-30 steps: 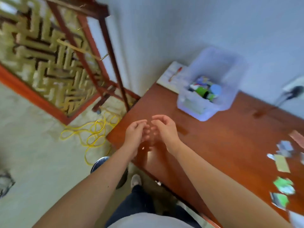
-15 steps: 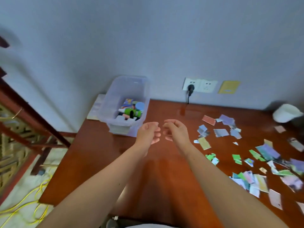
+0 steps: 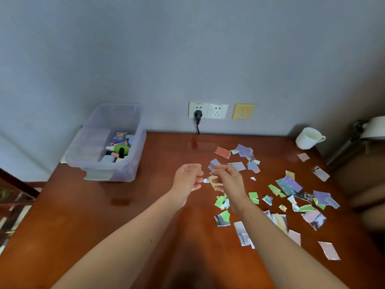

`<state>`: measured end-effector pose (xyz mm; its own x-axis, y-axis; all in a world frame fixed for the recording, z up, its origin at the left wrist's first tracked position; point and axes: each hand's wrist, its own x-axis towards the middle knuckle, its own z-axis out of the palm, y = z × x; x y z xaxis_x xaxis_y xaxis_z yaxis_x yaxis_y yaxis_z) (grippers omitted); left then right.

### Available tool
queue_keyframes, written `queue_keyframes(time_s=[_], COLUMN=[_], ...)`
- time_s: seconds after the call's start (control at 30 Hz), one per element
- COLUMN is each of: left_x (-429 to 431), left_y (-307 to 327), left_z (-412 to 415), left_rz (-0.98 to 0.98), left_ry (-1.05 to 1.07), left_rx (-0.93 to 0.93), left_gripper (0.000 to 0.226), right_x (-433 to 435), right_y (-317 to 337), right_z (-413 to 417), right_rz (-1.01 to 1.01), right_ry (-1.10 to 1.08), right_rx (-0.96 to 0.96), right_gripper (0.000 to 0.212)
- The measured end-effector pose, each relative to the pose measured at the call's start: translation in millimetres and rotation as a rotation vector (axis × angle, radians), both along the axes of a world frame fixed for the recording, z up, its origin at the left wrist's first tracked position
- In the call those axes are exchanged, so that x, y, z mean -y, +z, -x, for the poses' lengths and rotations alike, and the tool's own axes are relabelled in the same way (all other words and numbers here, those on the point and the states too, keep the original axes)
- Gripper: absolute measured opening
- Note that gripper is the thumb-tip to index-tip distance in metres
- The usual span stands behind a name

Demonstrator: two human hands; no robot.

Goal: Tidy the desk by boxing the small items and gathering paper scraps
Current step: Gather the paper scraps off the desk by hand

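soft, even, rather dim light with no hard-edged shadows; the wall (image 3: 187,49) reads flat grey-blue. the glossy desk (image 3: 129,222) carries a pale sheen at centre, just below the socket (image 3: 208,110), and a broad dark shadow at the bottom centre. a faint shadow sits on the wall behind the mug (image 3: 308,138) at right. the whole frame is slightly soft; the paper scraps (image 3: 289,184) lack crisp edges. wide-angle bowing bends the desk edges, and the right edge goes dark and smeared.
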<state>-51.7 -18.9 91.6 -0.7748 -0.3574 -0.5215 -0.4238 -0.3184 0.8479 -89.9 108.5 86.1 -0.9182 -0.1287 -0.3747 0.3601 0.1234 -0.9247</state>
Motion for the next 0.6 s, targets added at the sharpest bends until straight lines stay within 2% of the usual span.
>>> queue_keyframes(time_s=[0.4, 0.6], left_x=[-24.6, -33.2], left_y=[-42.7, -58.9], left_z=[-1.6, -3.8], left_rz=[0.117, 0.126], left_ry=[-0.312, -0.392], left_rx=[0.113, 0.119], left_gripper=[0.014, 0.019], right_x=[-43.6, -58.7], right_y=[-38.4, -51.4], right_z=[-30.6, -37.3], right_rz=[-0.119, -0.206], right_ry=[-0.261, -0.235], right_rx=[0.056, 0.054], right_gripper=[0.017, 0.018])
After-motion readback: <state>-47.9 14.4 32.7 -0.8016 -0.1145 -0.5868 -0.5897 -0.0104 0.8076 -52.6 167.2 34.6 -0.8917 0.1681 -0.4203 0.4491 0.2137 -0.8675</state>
